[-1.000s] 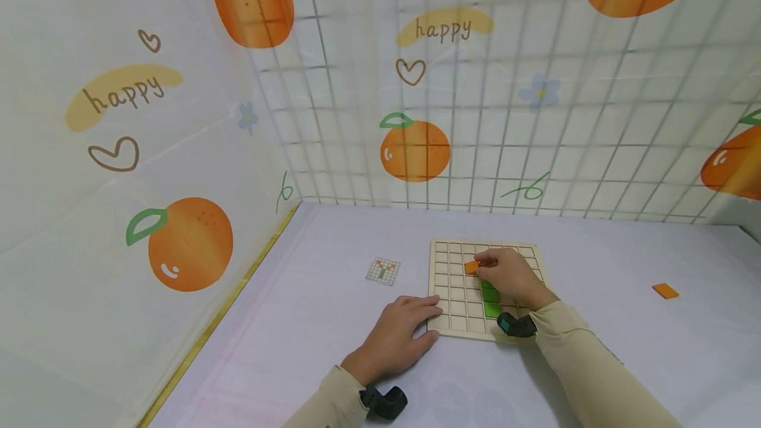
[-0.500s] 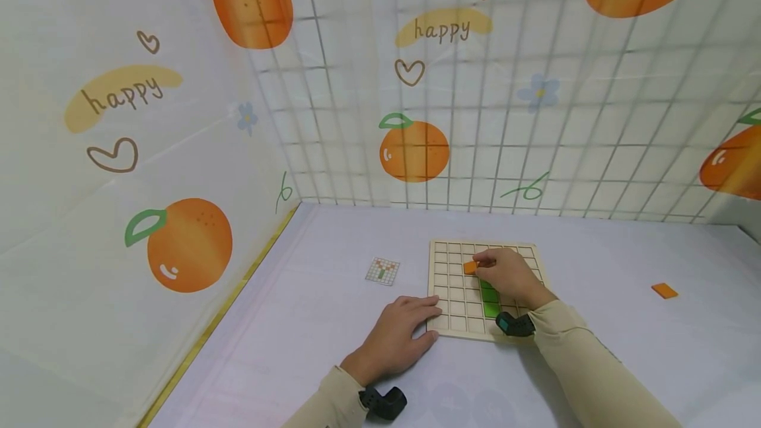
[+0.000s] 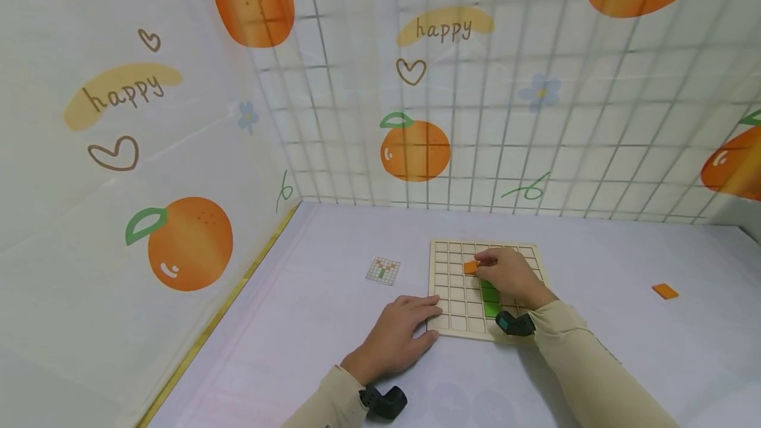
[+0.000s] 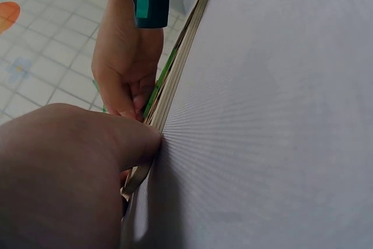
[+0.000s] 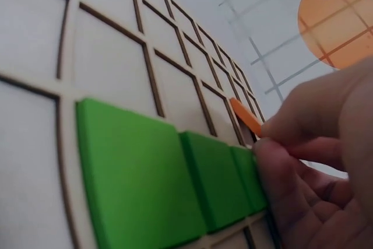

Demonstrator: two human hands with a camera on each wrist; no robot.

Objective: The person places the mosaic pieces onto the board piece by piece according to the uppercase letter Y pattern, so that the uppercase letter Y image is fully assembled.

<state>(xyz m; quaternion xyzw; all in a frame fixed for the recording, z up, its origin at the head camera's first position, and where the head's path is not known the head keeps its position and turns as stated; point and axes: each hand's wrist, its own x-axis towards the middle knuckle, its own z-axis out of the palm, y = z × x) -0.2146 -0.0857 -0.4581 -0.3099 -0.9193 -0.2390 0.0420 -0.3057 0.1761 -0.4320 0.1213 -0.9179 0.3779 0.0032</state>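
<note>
A wooden grid board lies on the table with a column of green tiles set in its cells. My right hand pinches an orange tile between thumb and fingers, just past the far end of the green column. In the right wrist view that orange tile stands tilted over a cell, with its edge at the board. My left hand rests at the board's left edge, fingers straight, fingertips on the rim. The left wrist view shows its thumb against the board's side.
Left of the board lies a small pattern card with orange and green squares on a grid. Another orange tile lies far right on the table. A printed curtain over a wire grid rises behind the table.
</note>
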